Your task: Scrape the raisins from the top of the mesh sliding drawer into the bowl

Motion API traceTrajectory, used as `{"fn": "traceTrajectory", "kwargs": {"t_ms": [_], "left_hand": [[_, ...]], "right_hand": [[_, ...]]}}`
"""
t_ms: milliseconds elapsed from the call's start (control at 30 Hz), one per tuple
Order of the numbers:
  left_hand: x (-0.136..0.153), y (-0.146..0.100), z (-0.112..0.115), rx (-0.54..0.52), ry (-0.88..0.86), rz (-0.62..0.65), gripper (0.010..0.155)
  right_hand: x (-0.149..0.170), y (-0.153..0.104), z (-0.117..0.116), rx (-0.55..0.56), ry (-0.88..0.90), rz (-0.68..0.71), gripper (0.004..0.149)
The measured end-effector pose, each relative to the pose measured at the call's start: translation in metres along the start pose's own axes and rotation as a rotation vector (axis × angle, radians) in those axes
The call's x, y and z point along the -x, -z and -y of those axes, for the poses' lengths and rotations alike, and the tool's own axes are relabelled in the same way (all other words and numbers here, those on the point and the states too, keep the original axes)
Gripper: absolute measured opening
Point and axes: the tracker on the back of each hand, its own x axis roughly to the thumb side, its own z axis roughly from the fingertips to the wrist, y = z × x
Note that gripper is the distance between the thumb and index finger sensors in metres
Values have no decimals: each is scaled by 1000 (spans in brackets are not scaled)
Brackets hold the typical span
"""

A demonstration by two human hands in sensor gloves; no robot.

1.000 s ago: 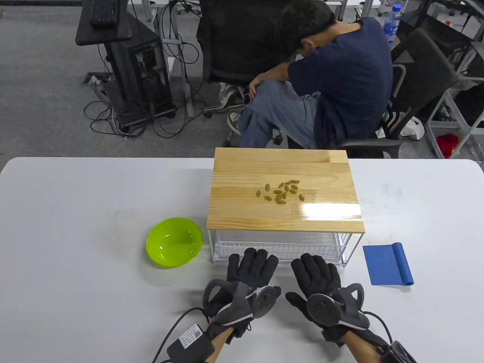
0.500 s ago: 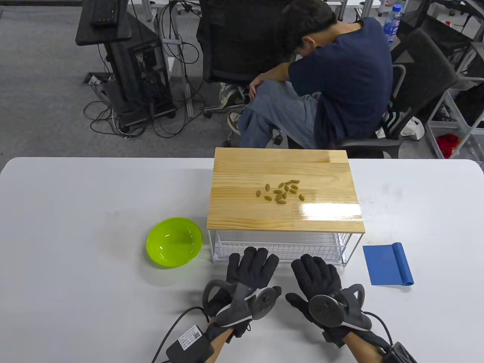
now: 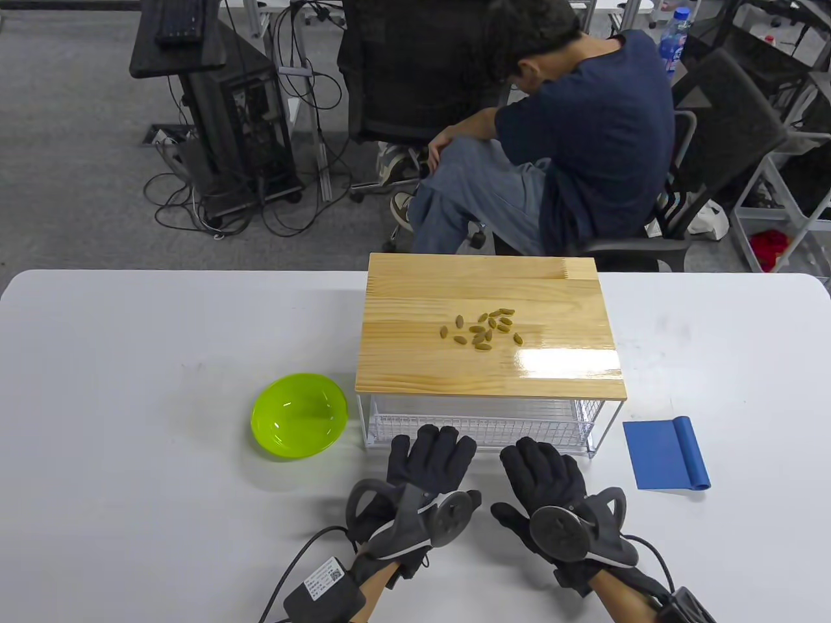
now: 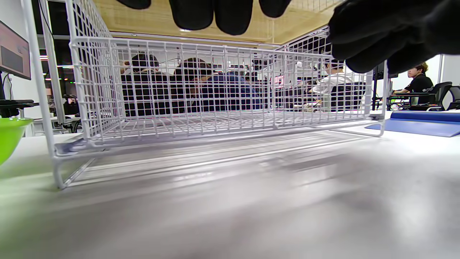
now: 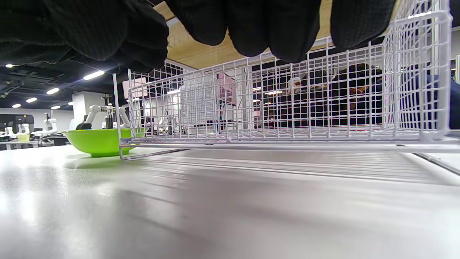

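Observation:
Several greenish-brown raisins (image 3: 483,329) lie in a loose cluster on the wooden top (image 3: 422,350) of the white mesh sliding drawer (image 3: 480,425) (image 4: 215,93) (image 5: 287,100). The lime green bowl (image 3: 299,415) (image 4: 9,136) (image 5: 97,140) stands empty on the table just left of the drawer. A blue scraper (image 3: 666,452) (image 4: 424,122) lies flat to the drawer's right. My left hand (image 3: 432,454) and right hand (image 3: 539,464) rest side by side on the table before the drawer's front, fingers straight, holding nothing.
The white table (image 3: 130,363) stretches wide on both sides of the drawer. Beyond its far edge a person (image 3: 571,143) sits hunched on an office chair, with a computer stand (image 3: 214,104) and cables to the left.

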Motion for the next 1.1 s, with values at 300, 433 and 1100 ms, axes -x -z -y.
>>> {"fn": "traceTrajectory", "kwargs": {"t_ms": [300, 433, 1100], "left_hand": [[1, 1, 0, 17, 3, -2, 74], [0, 2, 0, 28, 11, 0, 74], [-2, 6, -2, 52, 25, -10, 73]], "right_hand": [[4, -7, 27, 140, 17, -27, 78], [12, -14, 48, 239, 40, -57, 78], [184, -40, 83, 252, 138, -869, 76]]}}
